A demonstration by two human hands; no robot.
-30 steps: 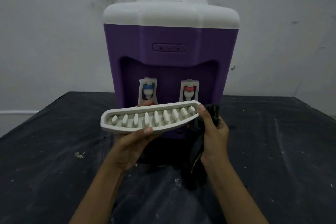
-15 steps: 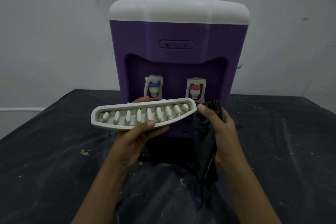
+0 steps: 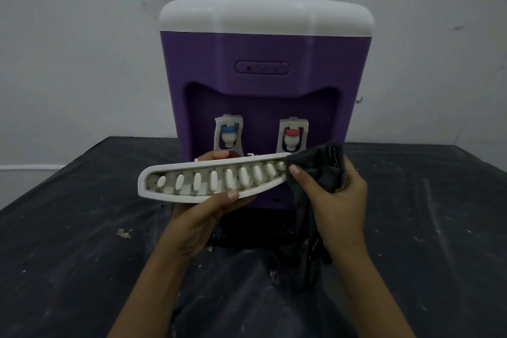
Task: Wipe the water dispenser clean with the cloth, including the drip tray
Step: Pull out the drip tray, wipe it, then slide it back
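Wall (image 3: 68, 49): I see it pale and stained, behind everything at the far side.
Table (image 3: 82, 269): dark, scuffed top with pale specks, filling the near half of my view.
Dispenser (image 3: 263, 52): purple body with a white top, upright at the far middle of the table, close to the wall; a small lamp panel (image 3: 262, 67) sits above the recess.
Tray (image 3: 178, 197): white drip tray, off the dispenser and held in the air just in front of its recess; it is tilted toward me, its left end lower, so I see the row of oval ribs inside.
Cloth (image 3: 318, 164): dark, bunched over the tray's right end, with the rest hanging down toward the table.
Left hand (image 3: 197, 217): under the tray near its middle, thumb clamped on the near rim and fingers curled round the far edge.
Right hand (image 3: 337, 200): fingers closed round the cloth, thumb pressing it against the tray's right end.
Taps: blue tap (image 3: 228, 132) left, red tap (image 3: 291, 136) right, both just beyond the tray.
Crumb (image 3: 123, 233): a pale scrap on the table, left of my left wrist.
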